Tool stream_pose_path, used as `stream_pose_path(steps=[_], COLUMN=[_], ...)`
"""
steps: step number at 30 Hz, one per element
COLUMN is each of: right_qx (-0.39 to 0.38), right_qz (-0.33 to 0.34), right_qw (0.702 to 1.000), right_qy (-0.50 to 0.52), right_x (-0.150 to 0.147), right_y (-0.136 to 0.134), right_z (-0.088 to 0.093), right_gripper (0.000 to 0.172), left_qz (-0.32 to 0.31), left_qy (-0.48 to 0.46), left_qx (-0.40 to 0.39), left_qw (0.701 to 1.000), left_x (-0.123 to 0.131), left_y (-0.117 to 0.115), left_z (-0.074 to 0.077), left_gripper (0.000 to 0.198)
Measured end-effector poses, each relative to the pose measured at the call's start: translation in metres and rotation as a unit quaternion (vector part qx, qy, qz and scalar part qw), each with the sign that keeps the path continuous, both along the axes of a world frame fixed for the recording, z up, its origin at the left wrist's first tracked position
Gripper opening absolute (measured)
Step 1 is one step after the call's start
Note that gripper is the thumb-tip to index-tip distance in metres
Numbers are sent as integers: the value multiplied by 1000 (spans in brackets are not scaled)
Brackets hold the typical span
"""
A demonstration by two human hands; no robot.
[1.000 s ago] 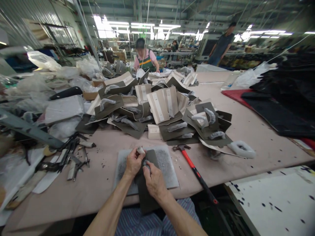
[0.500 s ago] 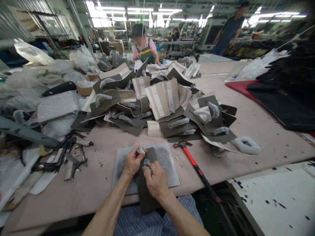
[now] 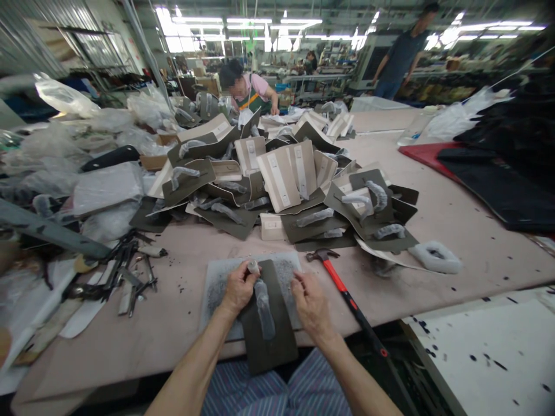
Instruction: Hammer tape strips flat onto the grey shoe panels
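Observation:
A dark olive panel [image 3: 274,341] with a wrapped grey handle [image 3: 263,303] lies on a grey pad [image 3: 217,283] at the table's near edge. My left hand [image 3: 237,289] is closed on a small whitish tool [image 3: 252,266] at the panel's top left corner. To the right of the panel, my right hand [image 3: 309,297] hovers with its fingers loosely curled, holding nothing that I can see. A red-handled hammer [image 3: 347,294] lies just right of that hand.
A large heap of olive and beige panels [image 3: 281,185] fills the table's middle. Metal tools [image 3: 125,277] and plastic bags [image 3: 104,190] crowd the left. Black sheets [image 3: 507,167] lie at the right, a white wrapped piece [image 3: 436,257] nearby. A person in a green apron [image 3: 245,92] works at the far end.
My right hand has come off the wrapped handle and moved right, uncovering it. My left hand stays at the panel's top corner with the small tool.

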State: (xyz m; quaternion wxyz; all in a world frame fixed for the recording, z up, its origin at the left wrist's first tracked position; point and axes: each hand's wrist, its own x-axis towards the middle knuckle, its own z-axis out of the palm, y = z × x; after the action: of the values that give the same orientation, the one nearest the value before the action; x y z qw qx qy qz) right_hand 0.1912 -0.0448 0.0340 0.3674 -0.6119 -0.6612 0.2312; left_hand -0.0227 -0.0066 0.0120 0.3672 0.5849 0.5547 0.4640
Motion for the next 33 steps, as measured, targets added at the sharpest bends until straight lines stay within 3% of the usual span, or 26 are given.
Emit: stream_pose_path(steps=[4,7,10,14,17,20,23,25,27,29,31,33], right_qx=[-52,-164,-260,-304,-200,-32,-24,-25,21,94,149,133], right_qz=[-125,-109,-42,13,33,81,165,205,187,110,41,61], right_qw=[969,973,965,949,975,995,955,930,944,975,985,986], right_qy=[-208,-119,18,81,87,-55,-246,-305,-272,-169,-74,-84], right_x=[86,118,114,77,42,10,-6,-9,-10,-10,-11,-12], right_y=[14,17,18,16,11,10,17,24,29,29,26,21], right_z=[-11,-14,-2,34,64,85,103,121,142,157,155,138], right_gripper=[26,5,20,28,37,37,27,22,25,29,32,33], left_qz=[-4,0,3,8,9,8,17,20,15,7,5,5], left_qy=[38,26,-2,1,8,12,27,36,31,21,17,25], left_qx=[14,19,22,33,37,34,25,20,23,30,32,27], left_qw=[999,999,1000,999,999,999,999,999,999,999,999,999], left_x=[3,4,4,3,3,3,3,3,3,3,2,2], left_y=[-3,-3,-4,-4,-4,-4,-3,-3,-3,-3,-3,-3], left_z=[3,5,6,5,3,1,-2,-2,-2,-2,-3,-4], left_gripper=[19,19,19,16,16,19,17,15,17,20,21,20])
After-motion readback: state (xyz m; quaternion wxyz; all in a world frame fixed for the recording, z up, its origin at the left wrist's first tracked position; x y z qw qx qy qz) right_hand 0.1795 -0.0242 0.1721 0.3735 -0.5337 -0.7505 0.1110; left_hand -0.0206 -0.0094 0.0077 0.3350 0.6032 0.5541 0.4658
